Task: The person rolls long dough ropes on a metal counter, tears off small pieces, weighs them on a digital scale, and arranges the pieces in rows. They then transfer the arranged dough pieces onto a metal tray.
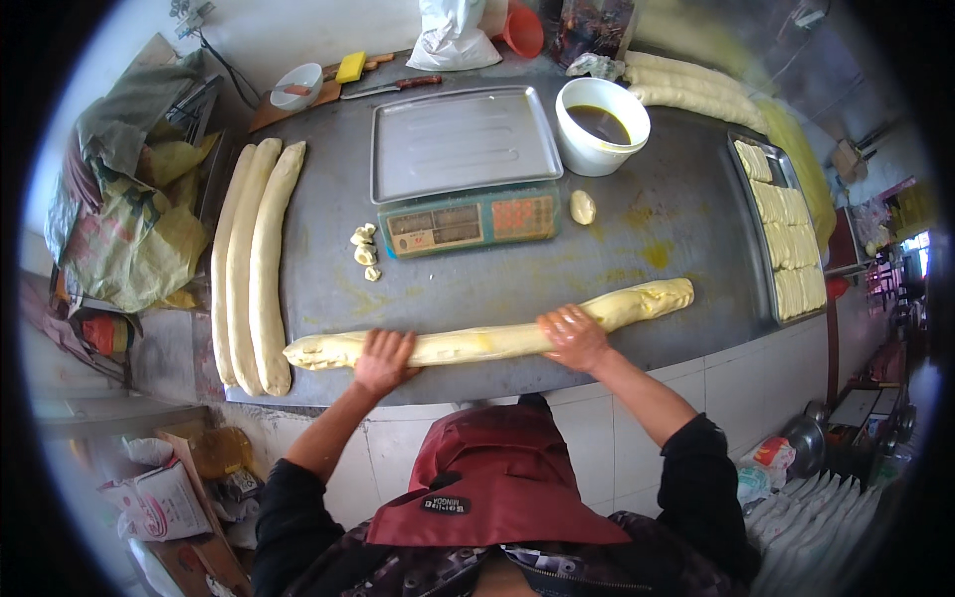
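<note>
A long, pale yellow dough roll (470, 344) lies across the front of the metal worktop (477, 283), its right end angled up and away from me. My left hand (384, 362) is wrapped over it near its left end, fingers on the far side. Further right, my right hand (576, 337) grips the roll from above, and its fingers look shiny and wet. Both palms and the underside of the dough are hidden. The surface at the roll's right end looks lumpy and folded. Close by lie several small dough scraps (364, 254) and a dough lump (583, 207).
Three dough rolls (265, 283) lie side by side at left. Behind the work stand a digital scale (470, 220) with a metal tray (462, 142) and a white bucket (603, 153) of dark liquid. A knife (392, 86) lies further back. At right is a tray of dough pieces (787, 231).
</note>
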Tool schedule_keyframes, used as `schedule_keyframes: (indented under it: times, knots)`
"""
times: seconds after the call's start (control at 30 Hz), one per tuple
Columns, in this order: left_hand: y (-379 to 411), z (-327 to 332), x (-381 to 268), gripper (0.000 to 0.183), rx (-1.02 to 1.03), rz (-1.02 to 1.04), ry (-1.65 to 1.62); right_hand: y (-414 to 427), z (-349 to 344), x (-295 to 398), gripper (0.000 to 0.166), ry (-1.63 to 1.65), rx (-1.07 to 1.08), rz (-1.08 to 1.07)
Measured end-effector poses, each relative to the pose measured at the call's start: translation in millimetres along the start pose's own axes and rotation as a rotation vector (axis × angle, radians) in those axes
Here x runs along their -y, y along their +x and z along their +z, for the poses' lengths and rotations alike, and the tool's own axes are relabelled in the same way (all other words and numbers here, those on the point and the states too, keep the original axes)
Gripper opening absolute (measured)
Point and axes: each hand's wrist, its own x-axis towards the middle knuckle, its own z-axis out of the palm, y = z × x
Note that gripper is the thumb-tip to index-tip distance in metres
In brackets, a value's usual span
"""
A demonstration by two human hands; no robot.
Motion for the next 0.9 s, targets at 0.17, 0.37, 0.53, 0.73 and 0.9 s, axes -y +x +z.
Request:
schedule_keyframes:
  times: [0.17,0.37,0.53,0.73,0.9]
  knots:
    - [-68.3,-15.2,78.2,0.068,0.077,-0.108,0.097,-58.4,-12.4,-60.8,0.069,-0.149,-0.047,0.009]
    - [-96.1,-29.0,112.4,0.066,0.026,-0.077,0.185,-104.2,-38.6,-117.0,0.070,-0.171,-0.047,0.176]
    - [-101.6,-39.5,123.3,0.071,0.130,-0.128,0.195,-149.4,-47.0,-174.7,0.069,-0.250,0.019,0.303]
    - [-82.0,-62.2,157.4,0.068,0.664,-0.455,0.121,-138.9,-44.5,-193.8,0.068,-0.188,0.073,0.432]
    - [-1.2,-86.7,146.5,0.058,0.290,-0.264,0.672,-138.7,-58.1,-158.5,0.080,-0.031,-0.032,0.196]
